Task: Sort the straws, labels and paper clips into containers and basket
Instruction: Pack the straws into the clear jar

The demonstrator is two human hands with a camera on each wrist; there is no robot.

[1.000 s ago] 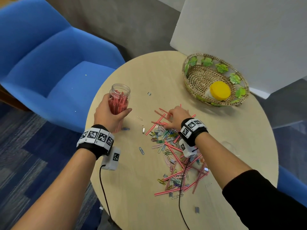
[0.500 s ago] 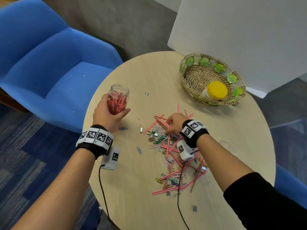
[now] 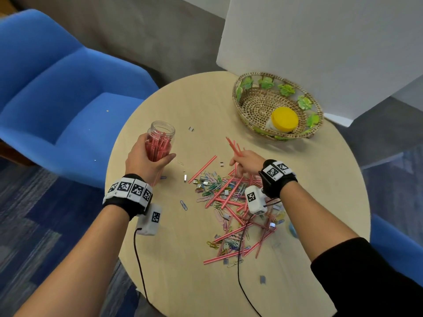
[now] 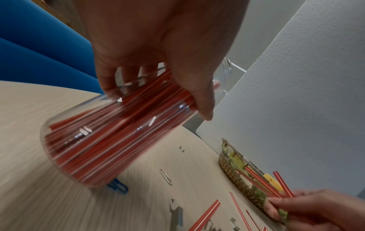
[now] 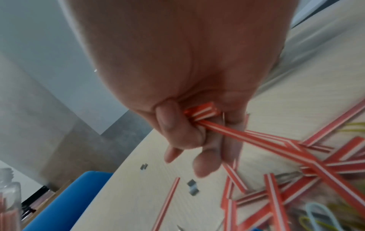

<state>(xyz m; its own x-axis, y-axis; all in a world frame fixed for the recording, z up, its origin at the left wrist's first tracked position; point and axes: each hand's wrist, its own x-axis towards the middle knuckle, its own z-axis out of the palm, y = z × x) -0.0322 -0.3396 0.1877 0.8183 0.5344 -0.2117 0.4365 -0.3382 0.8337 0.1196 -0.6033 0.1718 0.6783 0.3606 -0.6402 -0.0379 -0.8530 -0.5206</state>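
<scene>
Red-striped straws are pinched in the right hand; left hand grips the jar.

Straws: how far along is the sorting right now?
Partly done. The clear jar, gripped by the left hand, already holds many straws. The right hand pinches a few more straws. A mixed pile of straws, paper clips and small labels is left on the table; the basket holds only a yellow-lidded container.

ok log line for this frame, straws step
left hand: grips jar of straws | right hand: holds straw bundle | pile: on table
</scene>
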